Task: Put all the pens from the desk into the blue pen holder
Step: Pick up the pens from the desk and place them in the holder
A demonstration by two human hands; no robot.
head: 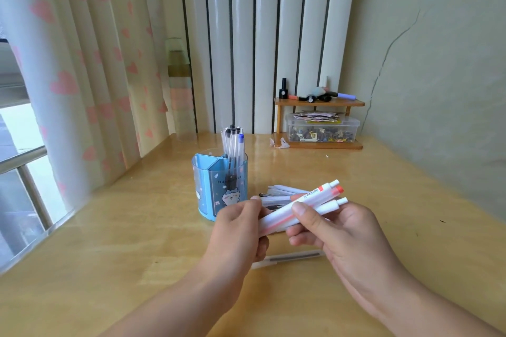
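Both my hands grip one bundle of white pens above the desk: left hand curled round the tip end, right hand round the middle, thumb on top. Blue pen holder just beyond left hand, several pens upright in its rear compartment. More loose pens lie beside holder; one pen lies under my hands

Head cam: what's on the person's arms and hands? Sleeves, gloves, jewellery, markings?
Nothing visible. Left hand and right hand are bare: no gloves, rings, watch or bands. Both forearms are bare down to the frame's bottom edge, no sleeve in view. Fingernails short and unpainted.
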